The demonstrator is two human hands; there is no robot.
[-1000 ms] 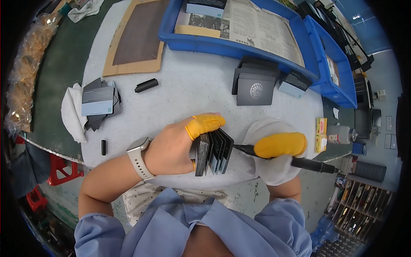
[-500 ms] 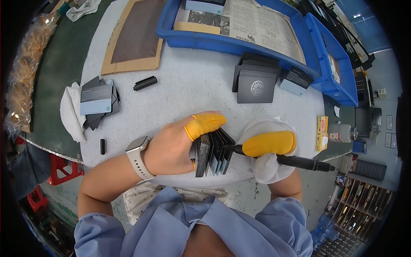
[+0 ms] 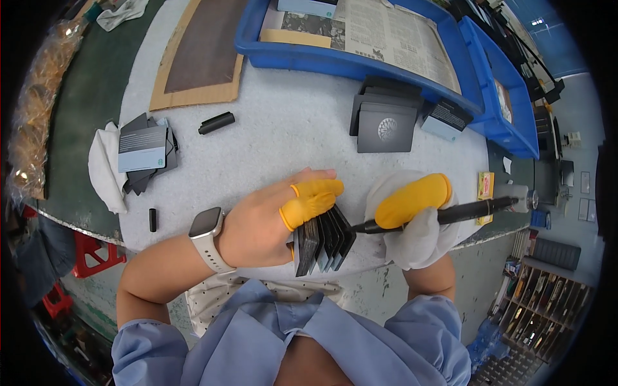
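My left hand [image 3: 270, 215], with yellow finger cots and a watch on the wrist, is closed round a fanned stack of dark cards [image 3: 324, 241] held on edge. Its palm hides part of the stack. My right hand [image 3: 415, 219] wears a white glove with a yellow cot over a finger and grips a black marker pen [image 3: 467, 211]. The pen's tip is at the right edge of the cards; whether it touches cannot be made out. A black pen cap [image 3: 216, 123] lies on the pale mat beyond my left hand, and a smaller black cap [image 3: 152, 220] lies left of my watch.
Loose cards [image 3: 143, 151] lie on a white cloth [image 3: 106, 170] at left. Dark grey cards [image 3: 385, 128] and a blue-and-black card [image 3: 445, 120] lie before a blue tray [image 3: 360, 72] lined with newspaper. A brown-framed board [image 3: 196, 100] sits far left; a yellow box [image 3: 485, 185] stands right.
The marker's rear end has swung up and away from me, and my right hand has turned with it. The cards in my left hand have shifted slightly toward me and tilted.
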